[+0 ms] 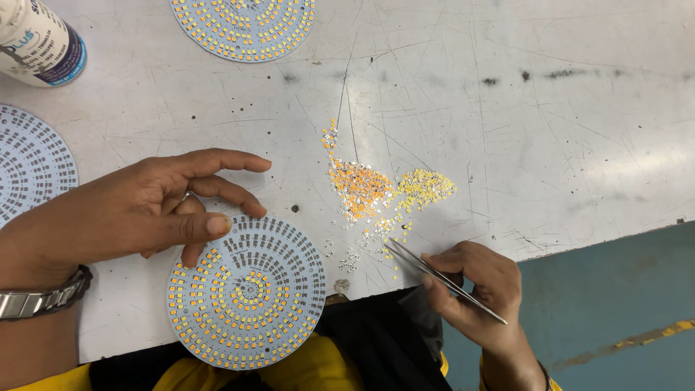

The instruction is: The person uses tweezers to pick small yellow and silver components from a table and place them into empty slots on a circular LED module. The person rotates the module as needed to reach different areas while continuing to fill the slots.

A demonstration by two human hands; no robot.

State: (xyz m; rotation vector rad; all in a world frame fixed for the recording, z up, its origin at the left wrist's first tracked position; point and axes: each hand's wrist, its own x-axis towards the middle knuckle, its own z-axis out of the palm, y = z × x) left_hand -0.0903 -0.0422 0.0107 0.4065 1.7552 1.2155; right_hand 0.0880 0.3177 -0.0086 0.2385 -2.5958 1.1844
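My left hand [145, 210] rests on the upper left edge of a round white circuit board [247, 291] lying at the table's near edge; its rings are partly filled with small yellow-orange chips. My right hand [481, 293] grips thin metal tweezers [441, 279], their tips pointing up-left at scattered loose chips [380, 235]. Just beyond the tips lie an orange chip heap [360, 187] and a paler yellow chip heap [426, 187].
A filled round board [242, 27] lies at the top edge, an unfilled one [32, 163] at the far left. A white bottle [38, 40] lies top left. The scratched grey table [550, 130] ends at the right, above blue floor [622, 304].
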